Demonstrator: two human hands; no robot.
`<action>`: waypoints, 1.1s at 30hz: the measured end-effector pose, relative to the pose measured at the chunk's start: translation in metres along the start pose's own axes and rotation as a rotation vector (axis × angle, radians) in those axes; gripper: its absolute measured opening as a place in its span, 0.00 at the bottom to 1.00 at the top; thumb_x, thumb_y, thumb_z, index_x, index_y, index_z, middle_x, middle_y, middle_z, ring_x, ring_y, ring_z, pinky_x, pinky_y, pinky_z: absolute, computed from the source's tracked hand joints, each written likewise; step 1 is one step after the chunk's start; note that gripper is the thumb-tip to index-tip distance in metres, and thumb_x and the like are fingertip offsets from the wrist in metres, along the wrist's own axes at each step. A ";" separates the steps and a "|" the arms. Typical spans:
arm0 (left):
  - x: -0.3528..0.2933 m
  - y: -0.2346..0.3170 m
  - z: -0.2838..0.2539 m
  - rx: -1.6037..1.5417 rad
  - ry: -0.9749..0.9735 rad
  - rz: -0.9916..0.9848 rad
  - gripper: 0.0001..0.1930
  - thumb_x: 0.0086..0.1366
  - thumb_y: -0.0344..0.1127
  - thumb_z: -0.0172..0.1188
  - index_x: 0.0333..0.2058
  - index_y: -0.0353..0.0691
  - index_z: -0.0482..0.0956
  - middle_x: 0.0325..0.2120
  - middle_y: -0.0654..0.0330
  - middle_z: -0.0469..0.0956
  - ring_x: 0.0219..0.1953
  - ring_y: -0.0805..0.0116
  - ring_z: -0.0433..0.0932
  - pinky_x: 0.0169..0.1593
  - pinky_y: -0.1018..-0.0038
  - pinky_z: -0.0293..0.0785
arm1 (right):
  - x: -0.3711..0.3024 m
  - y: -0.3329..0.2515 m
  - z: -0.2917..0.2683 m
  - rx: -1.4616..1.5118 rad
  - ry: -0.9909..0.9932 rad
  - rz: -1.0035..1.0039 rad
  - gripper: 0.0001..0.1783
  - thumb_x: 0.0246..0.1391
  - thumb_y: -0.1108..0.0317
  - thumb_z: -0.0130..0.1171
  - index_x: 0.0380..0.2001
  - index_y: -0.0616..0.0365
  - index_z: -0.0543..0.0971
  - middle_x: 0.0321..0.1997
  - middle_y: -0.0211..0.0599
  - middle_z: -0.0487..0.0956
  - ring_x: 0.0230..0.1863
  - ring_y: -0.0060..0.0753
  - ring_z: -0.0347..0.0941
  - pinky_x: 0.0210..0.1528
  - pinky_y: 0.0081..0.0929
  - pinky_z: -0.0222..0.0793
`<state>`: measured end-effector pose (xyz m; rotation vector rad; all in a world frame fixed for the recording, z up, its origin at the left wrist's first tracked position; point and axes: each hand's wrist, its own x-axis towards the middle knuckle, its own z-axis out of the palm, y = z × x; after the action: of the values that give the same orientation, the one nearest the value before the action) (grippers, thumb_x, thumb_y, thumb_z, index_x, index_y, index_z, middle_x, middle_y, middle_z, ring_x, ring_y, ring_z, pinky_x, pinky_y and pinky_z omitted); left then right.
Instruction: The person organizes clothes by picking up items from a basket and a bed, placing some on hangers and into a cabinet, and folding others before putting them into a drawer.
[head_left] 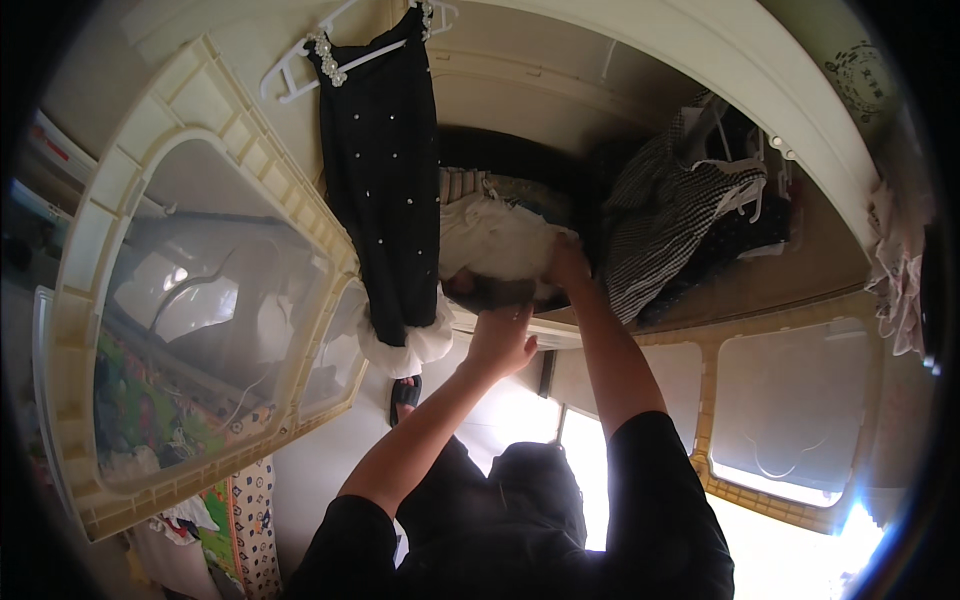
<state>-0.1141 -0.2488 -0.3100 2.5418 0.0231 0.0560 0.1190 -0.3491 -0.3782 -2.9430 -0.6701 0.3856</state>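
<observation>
A heap of white cloth lies inside the wardrobe compartment, with a dark grey piece of cloth at its near edge. My left hand is closed at the edge of the dark cloth, its thumb showing on the right side. Further in, my right hand grips the right side of the white heap; its fingertips are partly hidden in the folds. Behind the white cloth sit a striped folded piece and a greenish patterned one.
Left of my hands, a black dress with pearl trim hangs on a white hanger. An open cream-framed door with clear panels stands at left, another door at right. A black-and-white checked garment hangs inside on the right.
</observation>
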 end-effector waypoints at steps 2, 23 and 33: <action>0.004 -0.010 0.000 -0.135 0.034 -0.036 0.23 0.64 0.40 0.65 0.54 0.32 0.80 0.47 0.42 0.82 0.49 0.48 0.83 0.54 0.59 0.79 | 0.002 -0.001 -0.005 0.031 -0.052 0.052 0.46 0.40 0.63 0.77 0.64 0.59 0.68 0.56 0.64 0.78 0.57 0.65 0.79 0.56 0.52 0.79; 0.035 -0.024 -0.040 -2.022 0.114 -0.427 0.20 0.77 0.40 0.57 0.62 0.41 0.71 0.52 0.59 0.80 0.52 0.67 0.81 0.54 0.67 0.79 | -0.169 -0.053 -0.062 1.980 -0.076 -0.162 0.23 0.56 0.74 0.61 0.55 0.60 0.75 0.55 0.37 0.76 0.55 0.31 0.74 0.61 0.33 0.69; 0.026 0.001 -0.100 -0.805 0.175 -0.131 0.12 0.71 0.34 0.67 0.49 0.35 0.81 0.44 0.61 0.83 0.43 0.75 0.81 0.46 0.76 0.78 | -0.172 -0.056 -0.072 1.436 -0.203 -0.136 0.52 0.53 0.65 0.76 0.75 0.60 0.57 0.71 0.42 0.69 0.70 0.37 0.65 0.69 0.36 0.64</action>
<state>-0.0930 -0.1927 -0.2259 1.7205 0.1948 0.1937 -0.0350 -0.3768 -0.2616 -1.5021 -0.3300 0.7363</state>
